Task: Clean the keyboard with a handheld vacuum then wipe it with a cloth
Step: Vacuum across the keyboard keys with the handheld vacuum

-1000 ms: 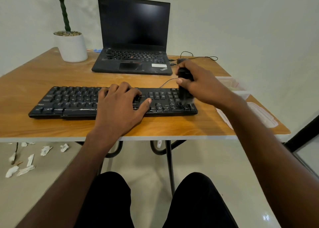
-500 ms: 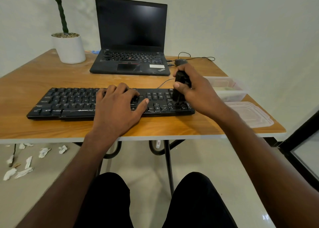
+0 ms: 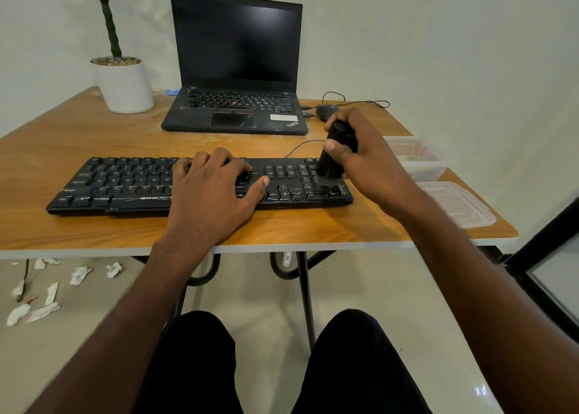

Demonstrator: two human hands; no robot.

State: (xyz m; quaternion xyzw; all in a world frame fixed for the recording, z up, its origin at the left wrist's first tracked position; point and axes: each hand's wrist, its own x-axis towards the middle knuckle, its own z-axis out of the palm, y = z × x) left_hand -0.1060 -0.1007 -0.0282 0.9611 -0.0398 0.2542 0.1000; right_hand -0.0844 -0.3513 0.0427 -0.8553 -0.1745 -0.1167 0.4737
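Vacuuming looks underway, with the wiping not yet begun and no cloth in sight. Right hand [image 3: 366, 160] grips the handheld vacuum [image 3: 333, 157] upright, its nozzle on the keyboard [image 3: 131, 185] at the right end; left hand [image 3: 213, 194] rests flat, fingers spread, across the middle keys.

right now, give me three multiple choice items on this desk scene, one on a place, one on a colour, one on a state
1. Where does the handheld vacuum touch the keyboard?
A. left end
B. middle
C. right end

2. What colour is the plant pot?
A. white
B. red
C. black

3. What is the laptop screen's state?
A. closed
B. open, dark
C. open, lit

Answers:
1 C, the right hand holds it over the number pad.
2 A, its wall is plain white.
3 B, the lid stands up and the screen is black.
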